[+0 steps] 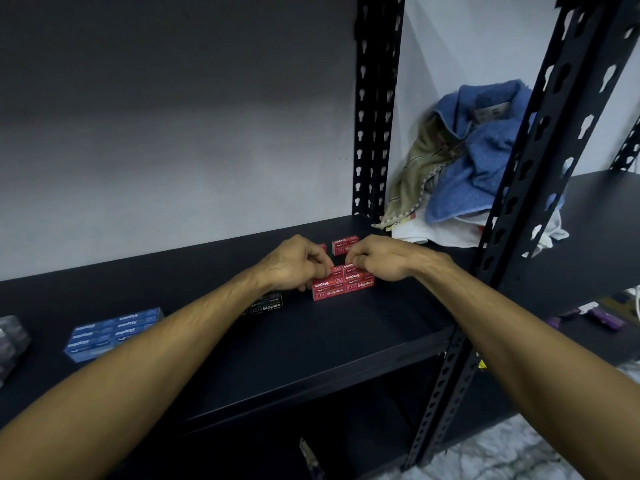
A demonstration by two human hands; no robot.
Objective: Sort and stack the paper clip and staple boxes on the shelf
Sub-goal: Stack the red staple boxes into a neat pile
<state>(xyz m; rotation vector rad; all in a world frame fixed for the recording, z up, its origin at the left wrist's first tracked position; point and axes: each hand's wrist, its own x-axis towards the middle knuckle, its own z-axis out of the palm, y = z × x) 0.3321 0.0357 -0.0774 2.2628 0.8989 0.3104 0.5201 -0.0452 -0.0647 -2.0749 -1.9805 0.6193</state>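
Note:
A group of red staple boxes (343, 285) sits on the black shelf (346, 341), two side by side in front and more behind. My left hand (296, 265) pinches the top red box on the left side. From the right, my right hand (377, 259) pinches the top red box on that side. One more red box (344, 244) stands behind my hands, and another red one peeks out behind my left hand. A black staple box (266, 306) lies left of the red group. Further left lies a block of blue staple boxes (114, 332).
A pile of blue and beige cloths (474, 161) fills the back right of the shelf. Black perforated uprights (372, 116) stand behind and at the right front (519, 202). Clear boxes (10, 341) sit at the far left edge. Purple items (602, 318) lie beyond the right post.

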